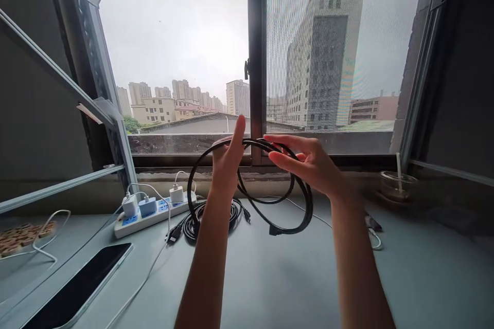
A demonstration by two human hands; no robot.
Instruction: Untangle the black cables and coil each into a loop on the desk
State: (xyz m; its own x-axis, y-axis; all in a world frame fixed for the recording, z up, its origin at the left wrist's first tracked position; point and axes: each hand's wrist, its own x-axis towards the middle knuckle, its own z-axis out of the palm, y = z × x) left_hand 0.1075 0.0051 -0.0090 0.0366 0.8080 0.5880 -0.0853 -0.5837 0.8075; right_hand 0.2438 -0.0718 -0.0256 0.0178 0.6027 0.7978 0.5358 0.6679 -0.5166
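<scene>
both hands [270, 164] gripping looped cable [304, 205]

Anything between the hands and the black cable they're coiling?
Nothing visible. Both the left hand and right hand already grip the cable loops directly, held in the air above the desk.

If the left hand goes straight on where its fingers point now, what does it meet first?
The left hand points up and away from the person, so it would probably meet the glass window pane behind the looped black cable; depth is unclear.
</scene>
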